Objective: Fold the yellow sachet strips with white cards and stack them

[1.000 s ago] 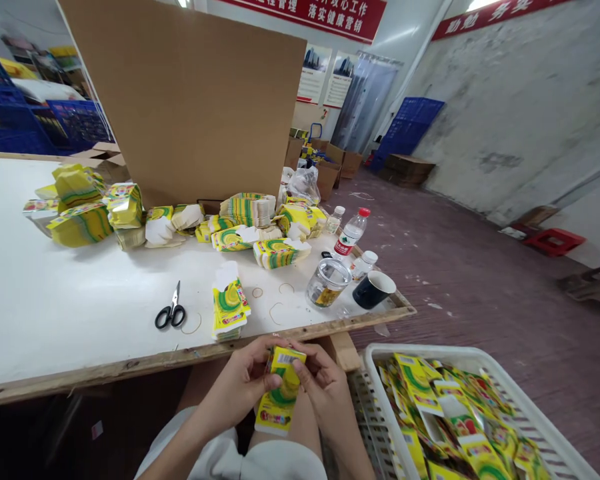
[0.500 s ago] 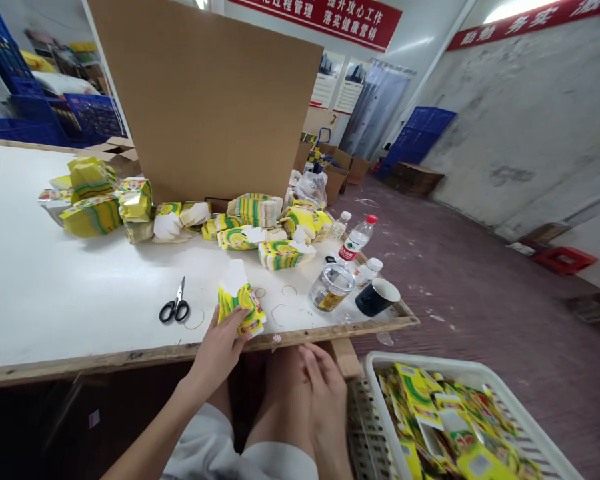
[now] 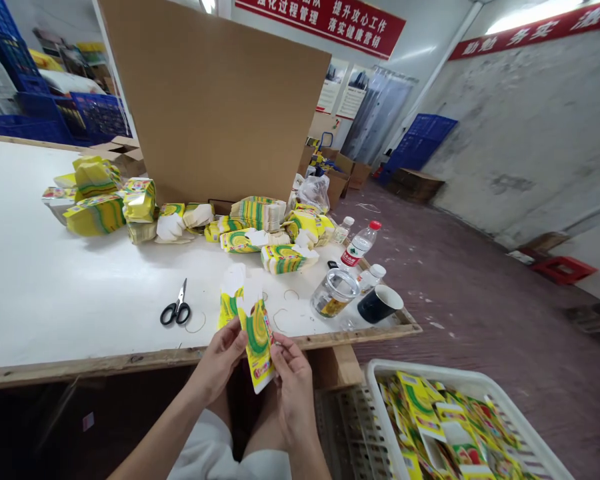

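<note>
Both my hands hold one flat yellow-and-green carton blank (image 3: 257, 339) upright just in front of the table's near edge. My left hand (image 3: 220, 360) pinches its left side and my right hand (image 3: 291, 370) pinches its right side lower down. Right behind it, a small stack of the same flat blanks (image 3: 229, 305) lies on the white table (image 3: 55, 293). A white plastic crate (image 3: 480, 393) at my lower right holds several folded yellow cartons (image 3: 430, 413).
Black scissors (image 3: 175, 311) and loose rubber bands lie near the table's front. Bundles of carton blanks (image 3: 95, 213) line the back, before a big cardboard sheet (image 3: 215, 100). A glass jar (image 3: 334, 294), dark mug (image 3: 379, 304) and water bottle (image 3: 359, 245) stand at the right corner.
The folded carton I held a second ago is gone from my hands. My left hand reached to the stack on the table, took a flat blank, and both hands now hold it.
</note>
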`<state>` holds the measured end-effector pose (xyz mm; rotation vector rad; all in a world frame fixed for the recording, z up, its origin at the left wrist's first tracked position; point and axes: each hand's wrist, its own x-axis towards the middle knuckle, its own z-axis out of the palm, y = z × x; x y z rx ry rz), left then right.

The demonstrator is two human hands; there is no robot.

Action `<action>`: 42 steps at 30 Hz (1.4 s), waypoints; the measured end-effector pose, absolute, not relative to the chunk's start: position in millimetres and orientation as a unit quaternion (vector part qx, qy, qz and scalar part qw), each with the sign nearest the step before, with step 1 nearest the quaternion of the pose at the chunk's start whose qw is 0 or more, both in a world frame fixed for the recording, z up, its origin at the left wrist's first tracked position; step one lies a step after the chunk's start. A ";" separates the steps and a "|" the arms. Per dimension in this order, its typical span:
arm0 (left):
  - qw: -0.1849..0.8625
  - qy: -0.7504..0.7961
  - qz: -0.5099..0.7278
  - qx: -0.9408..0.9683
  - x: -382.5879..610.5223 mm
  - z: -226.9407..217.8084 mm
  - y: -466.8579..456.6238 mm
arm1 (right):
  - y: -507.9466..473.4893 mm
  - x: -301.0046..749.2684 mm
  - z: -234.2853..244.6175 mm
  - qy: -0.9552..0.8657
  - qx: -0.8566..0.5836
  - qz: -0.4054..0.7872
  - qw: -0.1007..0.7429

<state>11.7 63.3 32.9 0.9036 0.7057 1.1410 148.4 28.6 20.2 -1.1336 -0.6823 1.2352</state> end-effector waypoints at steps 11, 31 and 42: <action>0.723 0.316 0.488 0.373 26.5 36.3 54.7 | 6.7 152.3 23.1 -0.331 -0.531 0.491 0.606; 0.747 0.233 0.348 0.516 11.7 49.8 37.2 | -0.9 203.8 48.5 -0.537 -0.516 0.378 0.550; 0.682 0.260 0.369 0.575 11.8 49.7 42.0 | 5.9 195.5 53.4 -0.519 -0.561 0.431 0.479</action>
